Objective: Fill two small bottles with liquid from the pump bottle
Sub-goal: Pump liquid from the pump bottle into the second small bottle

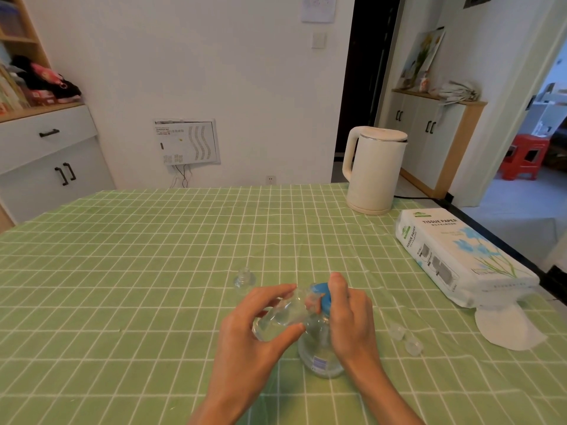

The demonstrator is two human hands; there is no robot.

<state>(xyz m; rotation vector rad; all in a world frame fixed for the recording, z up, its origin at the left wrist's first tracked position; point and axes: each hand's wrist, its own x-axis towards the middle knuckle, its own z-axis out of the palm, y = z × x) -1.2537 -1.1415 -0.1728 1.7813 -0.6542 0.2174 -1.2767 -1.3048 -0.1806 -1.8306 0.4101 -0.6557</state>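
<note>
Low at centre, our left hand [254,332] gripped one small bottle [276,317] against the pump bottle [319,360], our right hand [349,314] clasping its pump; the second bottle [244,279] looked unfilled.

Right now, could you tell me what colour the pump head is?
The pump head is blue; head view.

Lower centre: left hand [254,329] holds small bottle [280,317] tilted at blue head [322,294] of pump bottle [319,352]; right hand [349,314] grips that head. Second small bottle [244,279] upright, just upper left.
</note>
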